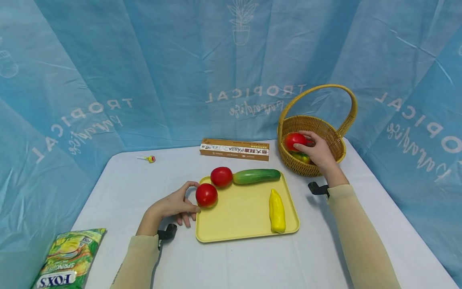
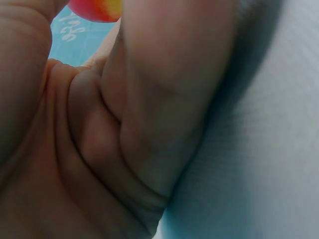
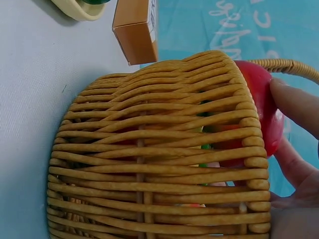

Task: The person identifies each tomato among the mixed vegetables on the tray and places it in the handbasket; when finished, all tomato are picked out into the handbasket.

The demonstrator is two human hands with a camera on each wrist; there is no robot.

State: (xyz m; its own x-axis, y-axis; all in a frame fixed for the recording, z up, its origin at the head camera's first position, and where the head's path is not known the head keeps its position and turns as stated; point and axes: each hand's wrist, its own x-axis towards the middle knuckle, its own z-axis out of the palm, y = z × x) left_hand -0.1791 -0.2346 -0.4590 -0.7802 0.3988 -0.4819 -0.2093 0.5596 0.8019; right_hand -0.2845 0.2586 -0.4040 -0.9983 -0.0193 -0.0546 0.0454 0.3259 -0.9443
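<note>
In the head view my right hand (image 1: 317, 150) holds a red tomato (image 1: 295, 141) inside the wicker basket (image 1: 306, 168), above a green-and-yellow piece. The right wrist view shows the tomato (image 3: 259, 99) beyond the basket's rim, with fingers on it. At the yellow tray's (image 1: 238, 216) left edge, my left hand (image 1: 175, 204) has thumb and index finger spread beside another tomato (image 1: 206, 195); whether they touch it is unclear. A third tomato (image 1: 221, 177), a green cucumber (image 1: 257, 176) and a long yellow pepper (image 1: 277, 211) lie on the tray.
A brown pasta box (image 1: 234, 150) lies behind the tray. The basket's tall arched handle (image 1: 317, 89) rises over its opening. A wrapped lollipop (image 1: 148, 159) lies back left. A green snack bag (image 1: 68, 261) lies front left. Blue curtains (image 1: 180, 72) stand around the white table.
</note>
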